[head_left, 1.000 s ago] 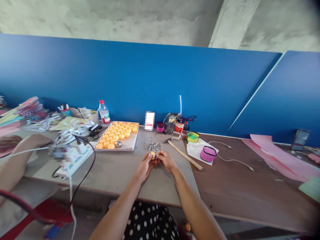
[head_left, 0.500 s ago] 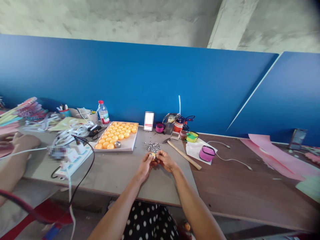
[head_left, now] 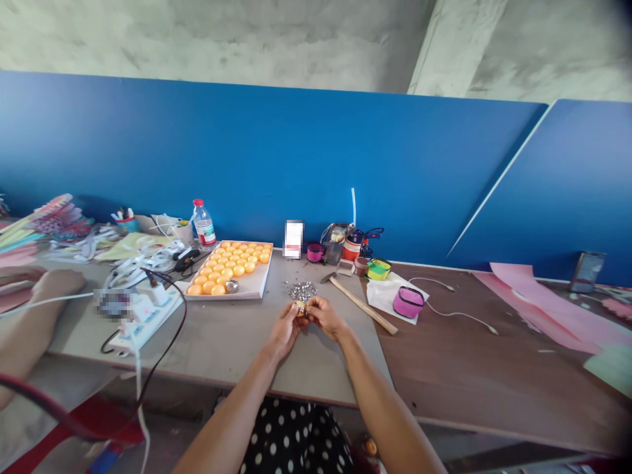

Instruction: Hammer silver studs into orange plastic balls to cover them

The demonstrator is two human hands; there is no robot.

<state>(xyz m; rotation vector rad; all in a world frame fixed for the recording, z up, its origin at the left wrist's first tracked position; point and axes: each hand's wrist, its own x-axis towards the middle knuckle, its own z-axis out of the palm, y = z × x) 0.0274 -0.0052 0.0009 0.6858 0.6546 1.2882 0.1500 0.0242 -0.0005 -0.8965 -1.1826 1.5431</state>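
My left hand (head_left: 284, 329) is closed around a small orange ball (head_left: 300, 307) that has shiny silver bits on its surface. Close against its right side, the fingers of my right hand (head_left: 326, 318) are pinched together; whatever they hold is too small to make out. Just beyond my hands lies a loose pile of small silver pieces (head_left: 302, 291) on the grey board. To the left, a shallow white box (head_left: 255, 286) holds rows of plain orange balls (head_left: 227, 272). One silver-covered ball (head_left: 232, 286) sits at its near edge.
A hammer (head_left: 363, 305) lies right of my hands, near a magenta pouch (head_left: 409, 302). A power strip (head_left: 148, 322) with cables and a bottle (head_left: 204, 224) stand left. Another person's arm (head_left: 34, 316) rests at far left. A blue partition (head_left: 316, 158) runs behind.
The ball has turned slightly in my left hand, and my right fingers have shifted a little beside it. At far left the other person's hand has moved slightly.
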